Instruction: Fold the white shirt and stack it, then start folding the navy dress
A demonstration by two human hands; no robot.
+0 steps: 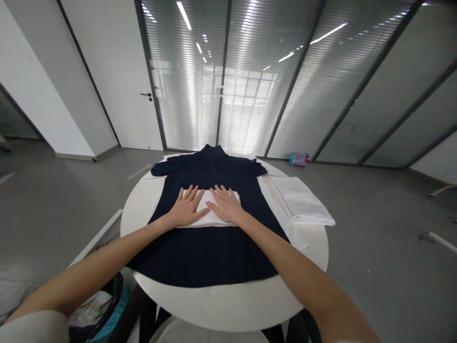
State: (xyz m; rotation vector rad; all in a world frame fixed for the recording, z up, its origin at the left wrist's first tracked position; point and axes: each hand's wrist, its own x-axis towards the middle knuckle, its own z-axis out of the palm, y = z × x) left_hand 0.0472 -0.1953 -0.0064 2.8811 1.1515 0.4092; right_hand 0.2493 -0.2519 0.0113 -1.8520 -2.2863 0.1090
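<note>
A dark navy short-sleeved polo shirt (214, 257) lies spread face up on a round white table (228, 309), its collar at the far side. On the shirt's middle rests a folded white cloth (210, 220). My left hand (187, 208) presses flat on the cloth's left part, fingers spread and pointing away from me. Flat on its right part lies my right hand (225, 206), fingers also spread. The two thumbs nearly meet near the cloth's centre. Neither hand grips anything.
Another folded white cloth (303, 202) lies at the table's right, slightly over the edge. White fabric shows beneath the shirt. A lined blue bin (116, 309) stands on the floor at lower left. A blue and pink basket (299, 160) lies by the glass partition (246, 95).
</note>
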